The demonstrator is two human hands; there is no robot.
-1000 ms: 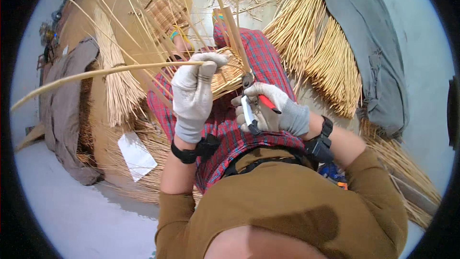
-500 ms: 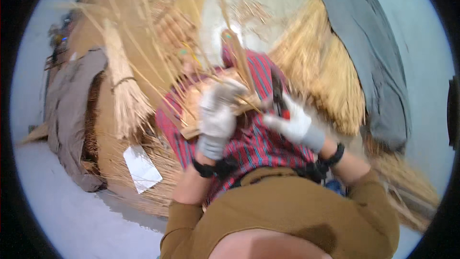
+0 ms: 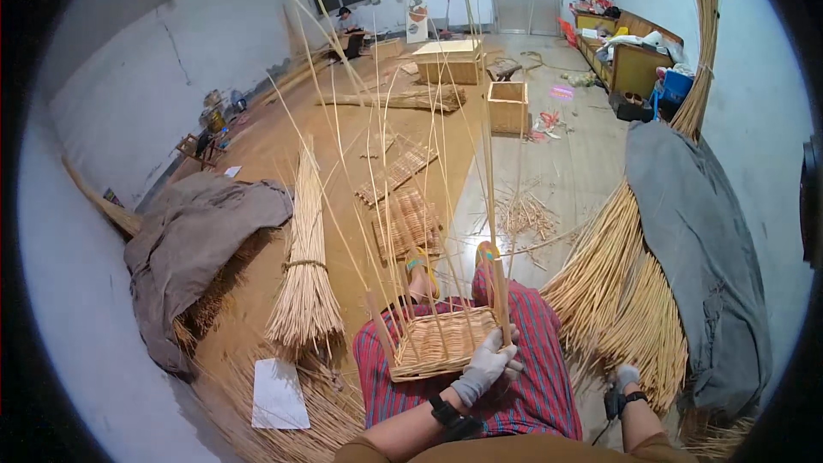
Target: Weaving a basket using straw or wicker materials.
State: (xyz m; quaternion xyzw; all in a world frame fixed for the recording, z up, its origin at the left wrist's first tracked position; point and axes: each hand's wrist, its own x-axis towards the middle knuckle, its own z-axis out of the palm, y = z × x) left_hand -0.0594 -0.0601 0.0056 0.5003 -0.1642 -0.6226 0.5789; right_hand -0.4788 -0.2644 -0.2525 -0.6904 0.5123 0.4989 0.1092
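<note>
A half-woven wicker basket [image 3: 446, 339] rests on my lap over a red striped cloth [image 3: 540, 339]. Tall thin wicker rods rise from it, with thicker wooden posts at its corners. My left hand [image 3: 487, 363], in a white-grey glove, is closed around the basket's near right corner, beside a post [image 3: 501, 300]. Low on my right side is my gloved right hand [image 3: 627, 377], by the butt ends of a large bundle of peeled rods [image 3: 617, 291]. Its fingers are hidden, so whether it holds anything does not show.
A tied rod bundle [image 3: 306, 266] and a grey cloth [image 3: 214, 223] over rods lie to the left, near a white sheet [image 3: 279, 394]. Woven panels [image 3: 407, 221] and offcuts [image 3: 525, 211] lie ahead. Farther off are a box [image 3: 507, 108], a chest [image 3: 447, 64] and a seated person [image 3: 347, 24].
My right hand, which held red-handled cutters at the basket, has dropped away to the right. My left hand has shifted to the basket's right corner. The view has tilted up to the room.
</note>
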